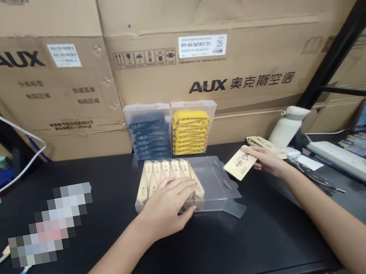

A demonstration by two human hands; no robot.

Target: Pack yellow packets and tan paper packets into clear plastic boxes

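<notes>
My left hand [170, 205] lies across a clear plastic box [212, 181] on the black desktop. Its fingers curve over the row of cream packets [152, 175] inside, and the thumb sits by the near wall, holding the box. The box's open end, with its flaps spread, points right. My right hand [267, 160] pinches a flat cream packet [240, 163] with dark printing, a little right of the box's open end. Just beyond that hand a stack of similar cream packets [269, 144] is partly hidden by it.
Two upright clear boxes stand behind, one with blue packets [150, 135], one with yellow packets [192, 130]. A white bottle [289, 125] leans at right, near cables and a white power strip [354, 163]. A blurred item [53, 226] lies left. Cardboard [244, 64] backs the desk.
</notes>
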